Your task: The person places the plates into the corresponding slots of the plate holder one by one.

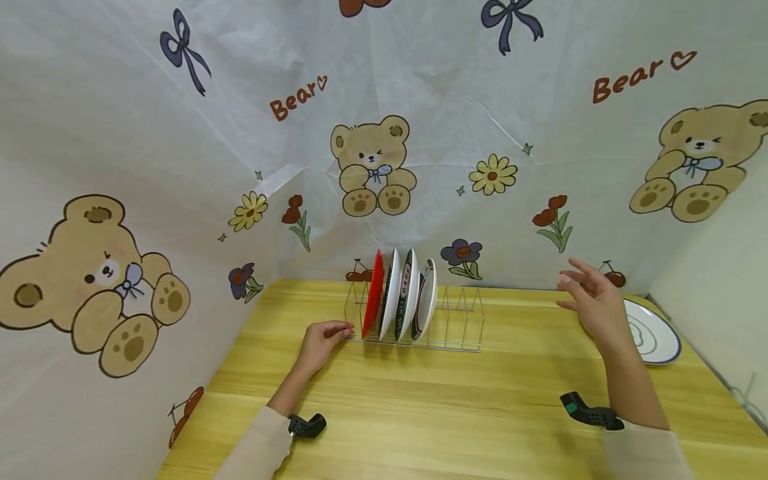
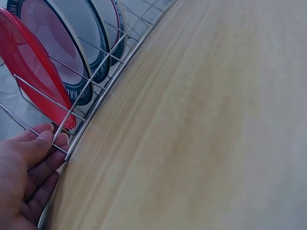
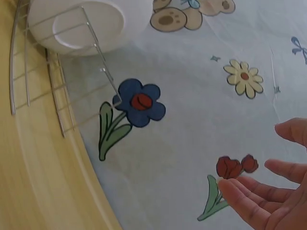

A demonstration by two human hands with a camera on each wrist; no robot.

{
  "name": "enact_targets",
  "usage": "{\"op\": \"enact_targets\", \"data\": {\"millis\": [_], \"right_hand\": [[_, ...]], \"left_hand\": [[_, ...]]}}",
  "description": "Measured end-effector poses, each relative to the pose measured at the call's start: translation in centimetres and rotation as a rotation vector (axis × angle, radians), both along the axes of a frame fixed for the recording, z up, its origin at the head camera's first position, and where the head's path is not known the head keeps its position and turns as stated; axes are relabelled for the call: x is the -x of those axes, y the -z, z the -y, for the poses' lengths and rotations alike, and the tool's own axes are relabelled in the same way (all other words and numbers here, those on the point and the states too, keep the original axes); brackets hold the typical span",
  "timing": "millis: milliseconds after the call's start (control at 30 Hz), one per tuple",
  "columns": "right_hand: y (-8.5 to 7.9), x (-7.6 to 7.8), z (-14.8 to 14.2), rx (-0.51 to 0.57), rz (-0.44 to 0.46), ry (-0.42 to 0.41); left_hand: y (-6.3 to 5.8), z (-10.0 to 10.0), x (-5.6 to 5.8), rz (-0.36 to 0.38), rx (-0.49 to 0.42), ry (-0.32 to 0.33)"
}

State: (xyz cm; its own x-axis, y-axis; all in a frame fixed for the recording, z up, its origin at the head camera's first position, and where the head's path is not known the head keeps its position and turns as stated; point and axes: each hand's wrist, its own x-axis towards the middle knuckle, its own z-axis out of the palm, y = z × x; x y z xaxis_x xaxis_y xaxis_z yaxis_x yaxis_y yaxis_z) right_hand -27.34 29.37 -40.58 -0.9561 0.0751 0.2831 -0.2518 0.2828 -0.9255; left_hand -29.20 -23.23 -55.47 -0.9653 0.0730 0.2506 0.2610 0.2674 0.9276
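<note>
we are pinching the near left corner of the wire rack (image 1: 444,347) between the thumb and fingers of our left hand (image 1: 322,343); we are judging a light, steady hold best, bracing the frame without tipping it. the red plate (image 1: 373,297) is standing just right of those fingers, with three pale plates (image 1: 409,293) upright beyond it to the right. our right hand (image 1: 595,303) is hovering with fingers apart, gripping nothing, partly hiding the blue-rimmed plate (image 1: 657,337) lying at the right of the table (image 1: 420,413). for handling any plate, we are favouring a rim grip.
</note>
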Motion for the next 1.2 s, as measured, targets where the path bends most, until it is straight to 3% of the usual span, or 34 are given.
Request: {"op": "enact_targets", "data": {"millis": [133,300,567,767,933,1067,1200], "right_hand": [[0.6,0.3,-2.5,0.107,0.044,0.044],[1.6,0.6,-5.5,0.159,0.103,0.127],[3.5,0.4,-9.4,-0.042,0.233,0.343],[5.4,0.8,-12.7,-0.128,0.312,0.492],[7.0,0.2,-15.8,-0.181,0.376,0.591],[8.4,-0.1,-17.0,-0.181,0.429,0.644],[9.3,-0.1,-17.4,-0.182,0.482,0.627]], "left_hand": [[0.0,0.2,0.0,-0.005,-0.021,0.012],[0.1,0.4,0.0,-0.022,-0.038,0.040],[0.4,0.4,0.1,-0.042,-0.026,0.040],[0.3,0.3,0.2,-0.044,-0.047,0.033],[0.2,0.1,0.2,-0.038,-0.043,0.053],[0.3,0.2,0.2,-0.027,-0.054,0.050],[0.2,0.3,0.0,-0.020,-0.064,0.042]]}}
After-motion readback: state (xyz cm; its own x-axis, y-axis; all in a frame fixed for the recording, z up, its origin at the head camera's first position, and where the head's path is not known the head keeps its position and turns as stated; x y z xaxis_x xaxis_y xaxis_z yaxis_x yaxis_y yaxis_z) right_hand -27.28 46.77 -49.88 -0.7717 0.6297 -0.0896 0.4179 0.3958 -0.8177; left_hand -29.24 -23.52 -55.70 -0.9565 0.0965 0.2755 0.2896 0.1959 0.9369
